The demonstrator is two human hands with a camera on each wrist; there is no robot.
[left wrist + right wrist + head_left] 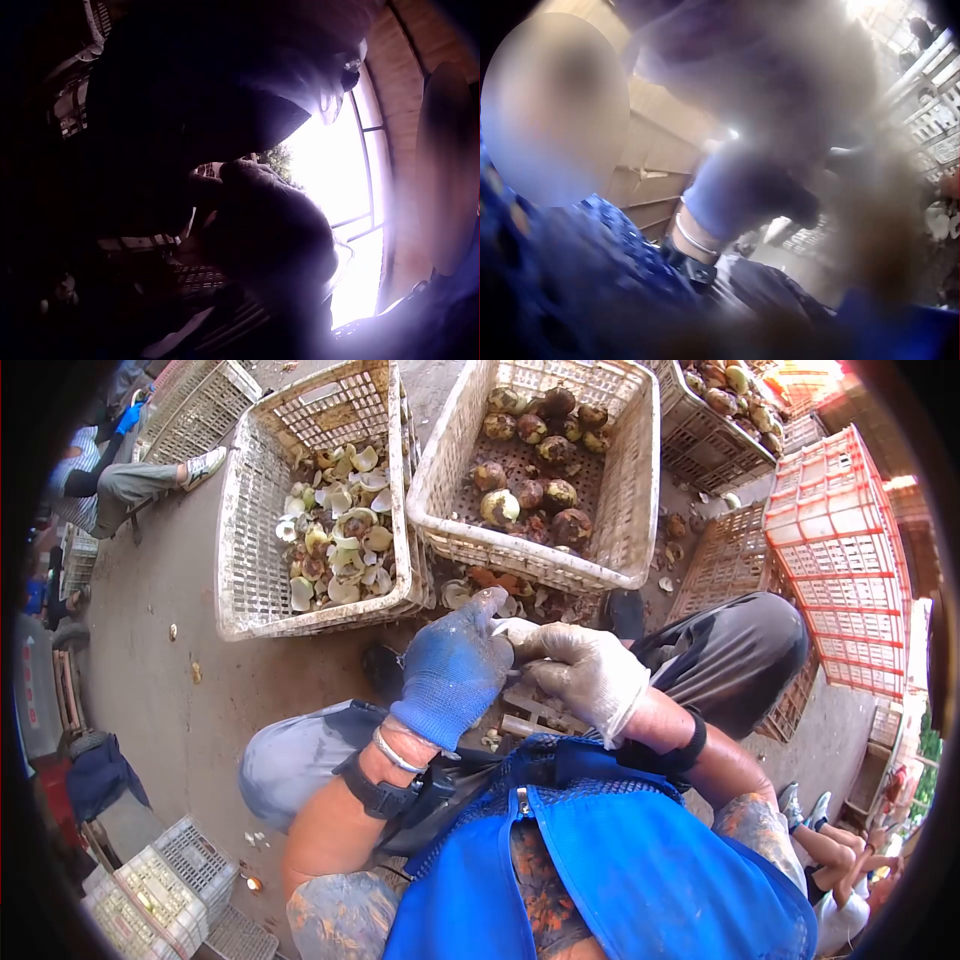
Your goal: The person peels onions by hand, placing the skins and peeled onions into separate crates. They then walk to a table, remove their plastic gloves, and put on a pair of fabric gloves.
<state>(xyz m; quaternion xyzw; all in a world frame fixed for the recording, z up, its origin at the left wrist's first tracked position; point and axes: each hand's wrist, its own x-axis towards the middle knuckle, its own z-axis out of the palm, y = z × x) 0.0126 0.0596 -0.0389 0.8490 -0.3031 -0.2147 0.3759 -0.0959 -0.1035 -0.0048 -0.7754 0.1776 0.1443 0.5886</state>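
My left hand (pixel 455 665), in a blue glove, and my right hand (pixel 585 670), in a dirty white glove, meet above my lap. Between them they grip a small pale fruit piece (pixel 513 628), and both hands' fingers curl round it. Most of the piece is hidden by the gloves. The left wrist view is dark and shows only a gloved hand (pixel 262 217) against bright light. In the blurred right wrist view the blue glove (pixel 742 187) shows with a bracelet and a watch below it.
Ahead on the ground stand a white basket (pixel 250 540) of pale peeled pieces (pixel 340 530) and another basket (pixel 625 490) of brown round fruits (pixel 530 470). Peels (pixel 500 585) lie between them and my knees. A red crate (pixel 840 560) stands to the right. Other people sit at the far left (pixel 130 480) and lower right (pixel 830 850).
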